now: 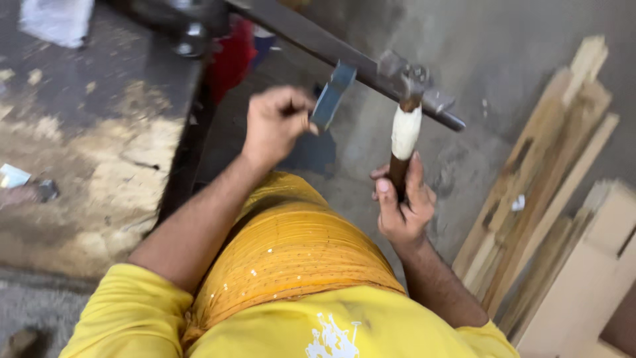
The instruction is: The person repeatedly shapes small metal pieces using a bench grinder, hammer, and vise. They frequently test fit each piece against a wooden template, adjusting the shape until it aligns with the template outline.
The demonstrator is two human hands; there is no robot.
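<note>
The right hand [403,209] holds a hammer [405,126] by its brown handle. The grip is closed tight around the wood, low down on it. The hammer stands almost straight up. A white wrap goes around the handle just under the metal head. The head is touching a long dark metal bar [344,56] that runs slanting across the top of the view.

The left hand [275,122] is closed too. Its fingers pinch a small flat grey metal piece [331,96]. That piece hangs down from the bar, just to the left of the hammer head. Its top end touches the bar. I cannot tell if it is fixed to the bar.

Both arms reach out over a yellow shirt [291,318] and a yellow cloth with shiny dots.

On the left is a dark, worn tabletop [99,152] with pale scuffed spots. A small white scrap [12,176] lies near its left edge. Something red [232,56] sits under the bar, by the tabletop's edge.

On the right, wood boards [550,185] lean and lie in a pile on the grey floor [464,40], well apart from the hands.
</note>
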